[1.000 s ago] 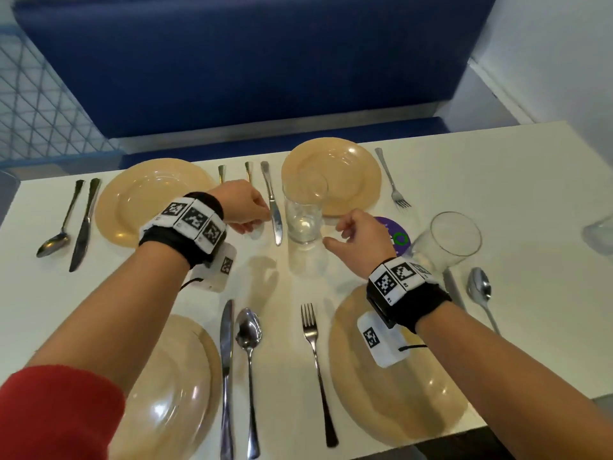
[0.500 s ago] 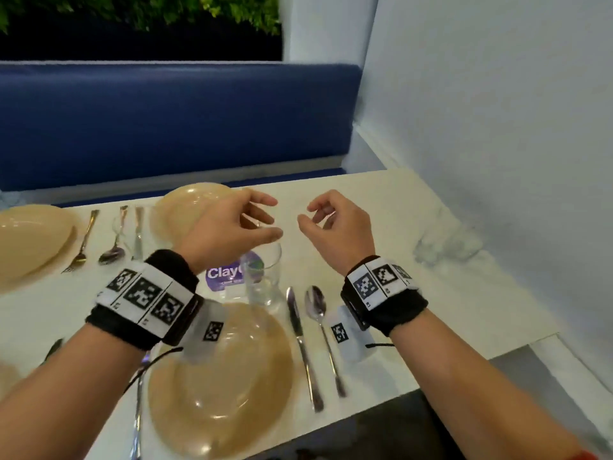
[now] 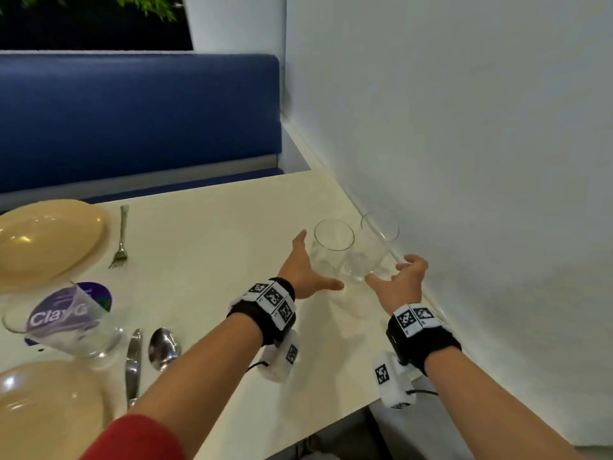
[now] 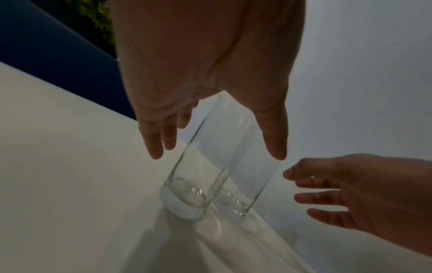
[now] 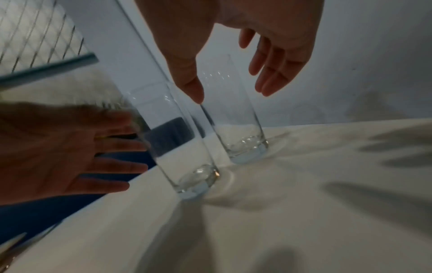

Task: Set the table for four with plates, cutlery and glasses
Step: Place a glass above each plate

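A pale cream tabletop (image 3: 212, 247) runs under both hands to a white wall (image 3: 464, 127) on the right-hand side. Two clear, straight-sided drinking glasses stand upright side by side ahead of the hands, close against that wall. The left hand (image 3: 306, 270) is spread, thumb and fingers straddling the nearer clear glass (image 3: 331, 250); whether skin meets glass cannot be told. The right hand (image 3: 399, 282) is also spread and loosely cupped, holding nothing, just beside the farther clear glass (image 3: 373, 257).

The step in hand looks like taking one glass in each hand. To do it well, close each hand low around the body of its own glass, not the rim, and lift straight up so the two do not knock together or strike the wall.

Only the head view shows the rest: behind the left hand lie a tan round plate (image 3: 46, 240), a steel fork (image 3: 120, 240), a third glass (image 3: 66, 322), a knife (image 3: 133, 363) and a spoon (image 3: 164, 346). The wrist views alone show the thick glass bases (image 5: 198, 184) and the gaps between fingers (image 4: 154, 146) and glass.
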### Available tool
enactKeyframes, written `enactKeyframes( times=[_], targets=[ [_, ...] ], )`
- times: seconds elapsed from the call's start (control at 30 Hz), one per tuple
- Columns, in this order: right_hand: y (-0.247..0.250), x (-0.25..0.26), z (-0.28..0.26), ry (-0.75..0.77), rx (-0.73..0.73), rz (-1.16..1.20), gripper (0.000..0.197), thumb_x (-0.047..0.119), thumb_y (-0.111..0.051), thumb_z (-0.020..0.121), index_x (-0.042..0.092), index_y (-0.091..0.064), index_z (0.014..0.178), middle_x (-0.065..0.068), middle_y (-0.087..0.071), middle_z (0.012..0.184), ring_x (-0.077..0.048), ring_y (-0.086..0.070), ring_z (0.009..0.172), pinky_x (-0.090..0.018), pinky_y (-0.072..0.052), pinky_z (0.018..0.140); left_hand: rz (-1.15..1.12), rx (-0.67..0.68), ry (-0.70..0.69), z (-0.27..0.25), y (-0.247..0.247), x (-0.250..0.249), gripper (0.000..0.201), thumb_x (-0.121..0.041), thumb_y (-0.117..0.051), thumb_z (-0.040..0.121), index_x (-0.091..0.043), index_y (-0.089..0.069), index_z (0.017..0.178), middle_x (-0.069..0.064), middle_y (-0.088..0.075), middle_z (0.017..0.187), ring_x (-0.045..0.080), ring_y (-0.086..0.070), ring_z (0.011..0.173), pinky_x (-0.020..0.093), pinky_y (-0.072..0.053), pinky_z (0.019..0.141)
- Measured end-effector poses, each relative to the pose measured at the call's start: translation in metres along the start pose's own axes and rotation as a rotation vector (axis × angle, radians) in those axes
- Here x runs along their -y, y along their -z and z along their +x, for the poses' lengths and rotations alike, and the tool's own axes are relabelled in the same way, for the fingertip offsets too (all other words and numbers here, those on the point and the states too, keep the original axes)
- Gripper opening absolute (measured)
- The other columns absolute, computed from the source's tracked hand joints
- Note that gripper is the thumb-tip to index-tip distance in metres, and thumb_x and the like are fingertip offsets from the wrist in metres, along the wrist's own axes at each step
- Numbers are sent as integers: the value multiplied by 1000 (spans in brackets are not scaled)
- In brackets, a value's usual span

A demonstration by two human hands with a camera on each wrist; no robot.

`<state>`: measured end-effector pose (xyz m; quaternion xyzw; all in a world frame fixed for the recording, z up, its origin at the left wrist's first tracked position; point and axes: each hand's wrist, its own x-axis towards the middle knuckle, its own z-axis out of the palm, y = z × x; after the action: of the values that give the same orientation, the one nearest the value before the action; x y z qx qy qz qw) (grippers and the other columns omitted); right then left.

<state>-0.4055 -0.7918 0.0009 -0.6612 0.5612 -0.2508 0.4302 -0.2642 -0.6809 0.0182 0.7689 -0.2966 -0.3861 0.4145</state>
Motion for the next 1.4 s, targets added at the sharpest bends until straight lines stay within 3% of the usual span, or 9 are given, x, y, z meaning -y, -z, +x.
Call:
enactKeyframes(
  times=[0.17, 0.27, 0.37, 0.53, 0.73, 0.93, 1.1, 1.27, 1.4],
  targets=[
    [-3, -1, 44, -39, 219, 36, 100, 10, -79, 71, 17, -12, 144, -6, -38, 142, -23, -44, 126, -29, -38, 94, -35, -172, -4, 27, -28, 1, 98, -20, -84, 67, -23, -24, 144, 4, -36, 148, 23, -39, 133, 26, -35, 100],
    [-8, 2, 58, -20, 289, 71, 104, 9, -80, 70, 25, -11, 146, -4, -38, 144, -22, -41, 131, -29, -35, 98, -27, -255, -16, 33, -29, 1, 81, -23, -85, 66, -24, -38, 133, -1, -46, 137, 17, -48, 119, 21, -34, 88],
    [-12, 3, 65, 1, 277, 80, 104, 14, -84, 65, 30, -19, 144, -3, -47, 134, -21, -45, 125, -29, -37, 94, -11, -277, -20, 37, -28, 3, 76, -22, -86, 64, -23, -40, 124, -2, -48, 131, 12, -46, 107, 21, -35, 85],
    [-16, 3, 64, 50, 257, 24, 79, 19, -85, 62, 27, -44, 129, -2, -49, 126, -20, -50, 116, -26, -38, 84, -57, -264, -13, 35, -26, 11, 70, -18, -84, 64, -21, -37, 116, 4, -51, 136, 18, -50, 110, 24, -37, 84],
    [-24, 26, 37, 220, 264, 111, 69, 15, -84, 63, 27, -48, 120, 7, -55, 119, -16, -52, 117, -23, -40, 84, -247, -448, -53, -3, 11, 13, 71, -23, -86, 60, -27, -39, 113, -7, -60, 114, 14, -58, 107, 17, -44, 74],
    [-56, 124, -27, 510, 267, 233, 64, 24, -83, 62, 24, -50, 116, 6, -60, 104, -15, -61, 94, -29, -52, 82, -351, -692, -206, -92, 105, -9, 65, -31, -85, 61, -30, -44, 112, -6, -63, 105, 13, -64, 95, 32, -53, 80],
    [-100, 211, -119, 755, 400, 347, 67, 47, -71, 55, 19, -53, 113, 13, -59, 87, 5, -59, 73, -6, -45, 64, -338, -844, -291, -184, 201, -6, 69, -47, -75, 56, -26, -49, 117, -2, -67, 101, 15, -66, 91, 34, -54, 74],
    [-163, 263, -229, 893, 564, 375, 66, 51, -69, 57, 19, -52, 112, 8, -61, 88, 0, -60, 76, -10, -48, 68, -340, -978, -242, -269, 294, 47, 64, -45, -74, 57, -26, -50, 113, -3, -65, 92, 13, -62, 81, 28, -48, 61],
    [-227, 281, -313, 909, 665, 343, 62, 42, -76, 63, 21, -50, 114, 7, -61, 93, -9, -63, 82, -15, -50, 69, -283, -1033, -136, -329, 361, 103, 63, -39, -80, 61, -24, -50, 116, -3, -66, 91, 13, -63, 81, 26, -48, 62]
  ],
)
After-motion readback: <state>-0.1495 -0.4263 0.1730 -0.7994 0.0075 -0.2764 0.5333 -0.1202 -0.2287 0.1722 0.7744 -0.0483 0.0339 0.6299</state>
